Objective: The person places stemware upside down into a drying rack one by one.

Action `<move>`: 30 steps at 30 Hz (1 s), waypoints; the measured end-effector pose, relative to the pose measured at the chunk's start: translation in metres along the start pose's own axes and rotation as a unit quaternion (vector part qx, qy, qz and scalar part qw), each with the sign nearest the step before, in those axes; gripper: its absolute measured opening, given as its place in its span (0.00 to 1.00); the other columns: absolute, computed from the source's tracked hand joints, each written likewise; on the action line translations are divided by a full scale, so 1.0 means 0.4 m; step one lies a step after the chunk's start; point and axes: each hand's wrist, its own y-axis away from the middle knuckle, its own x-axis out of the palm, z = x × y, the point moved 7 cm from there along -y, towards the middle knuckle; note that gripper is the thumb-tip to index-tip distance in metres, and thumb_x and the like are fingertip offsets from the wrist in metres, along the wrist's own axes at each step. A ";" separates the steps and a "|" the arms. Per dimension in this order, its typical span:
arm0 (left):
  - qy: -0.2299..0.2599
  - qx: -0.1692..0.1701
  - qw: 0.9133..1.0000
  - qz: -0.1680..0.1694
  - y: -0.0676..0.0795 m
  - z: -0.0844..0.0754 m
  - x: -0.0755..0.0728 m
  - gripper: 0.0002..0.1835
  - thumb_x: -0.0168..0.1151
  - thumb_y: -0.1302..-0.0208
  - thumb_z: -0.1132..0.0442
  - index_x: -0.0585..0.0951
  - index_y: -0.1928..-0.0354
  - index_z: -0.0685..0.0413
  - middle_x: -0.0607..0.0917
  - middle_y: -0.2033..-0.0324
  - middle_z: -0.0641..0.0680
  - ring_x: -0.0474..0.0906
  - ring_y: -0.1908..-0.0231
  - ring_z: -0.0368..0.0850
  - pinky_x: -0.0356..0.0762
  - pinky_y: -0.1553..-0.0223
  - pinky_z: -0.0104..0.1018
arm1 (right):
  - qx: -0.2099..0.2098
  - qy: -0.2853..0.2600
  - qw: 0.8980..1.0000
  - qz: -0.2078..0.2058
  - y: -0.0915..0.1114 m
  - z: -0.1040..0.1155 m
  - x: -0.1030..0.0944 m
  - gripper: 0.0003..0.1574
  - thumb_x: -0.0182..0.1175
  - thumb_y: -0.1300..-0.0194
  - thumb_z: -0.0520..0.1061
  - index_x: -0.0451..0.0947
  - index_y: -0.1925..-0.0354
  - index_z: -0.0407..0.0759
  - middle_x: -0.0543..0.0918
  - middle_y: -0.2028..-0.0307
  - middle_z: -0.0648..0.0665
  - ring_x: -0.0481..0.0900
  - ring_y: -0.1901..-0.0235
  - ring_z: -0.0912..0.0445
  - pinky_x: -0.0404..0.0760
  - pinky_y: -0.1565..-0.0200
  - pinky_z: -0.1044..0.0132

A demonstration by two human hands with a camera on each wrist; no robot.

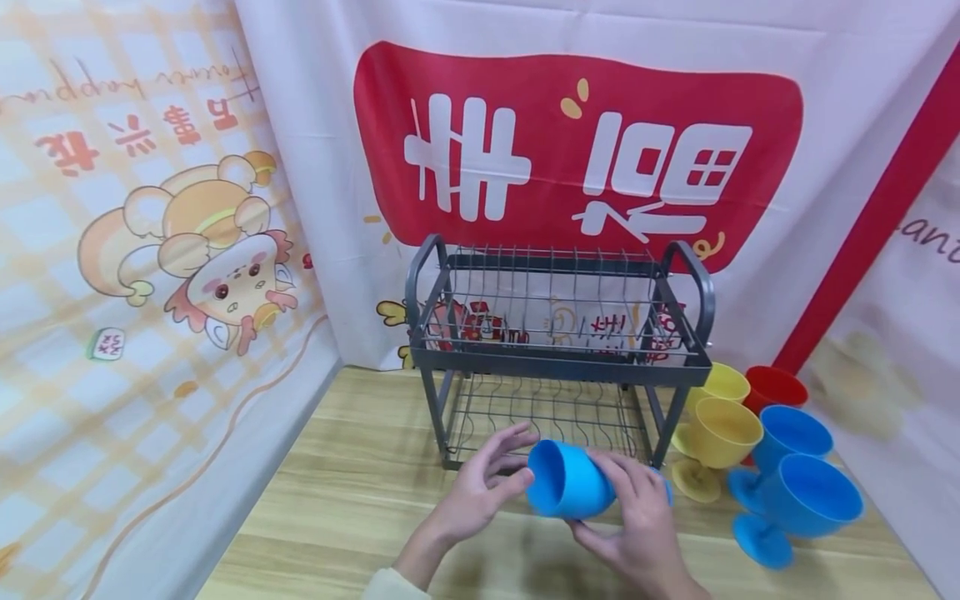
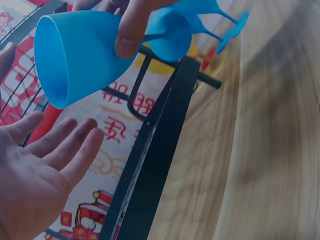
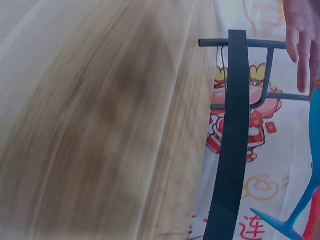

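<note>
My right hand (image 1: 637,517) grips a blue plastic goblet (image 1: 573,483) by the lower bowl, near the stem. The goblet is tipped on its side in front of the rack, its open mouth facing left. In the right wrist view its stem and foot (image 3: 280,225) show at the lower right edge. Beside the mouth is my left hand (image 1: 483,487), fingers spread and holding nothing. The left wrist view shows that palm (image 2: 37,172) turned up just below the rim, with the right thumb (image 2: 131,37) pressed along the bowl.
A dark two-tier dish rack (image 1: 558,362) stands behind the hands on a wood-grain table (image 1: 337,500). To its right stand two blue goblets (image 1: 817,496), two yellow goblets (image 1: 723,433) and a red goblet (image 1: 776,387). Printed cloth (image 1: 300,83) hangs around the table.
</note>
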 end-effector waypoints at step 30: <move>-0.033 -0.027 0.999 0.016 0.005 0.044 -0.048 0.32 0.69 0.29 0.49 0.72 0.27 0.43 0.76 0.35 0.61 0.81 0.41 0.53 0.86 0.44 0.35 | -0.096 0.096 0.988 0.079 -0.056 0.067 0.078 0.61 0.88 0.64 0.61 0.77 0.30 0.60 0.84 0.43 0.42 0.84 0.47 0.44 0.80 0.41 0.40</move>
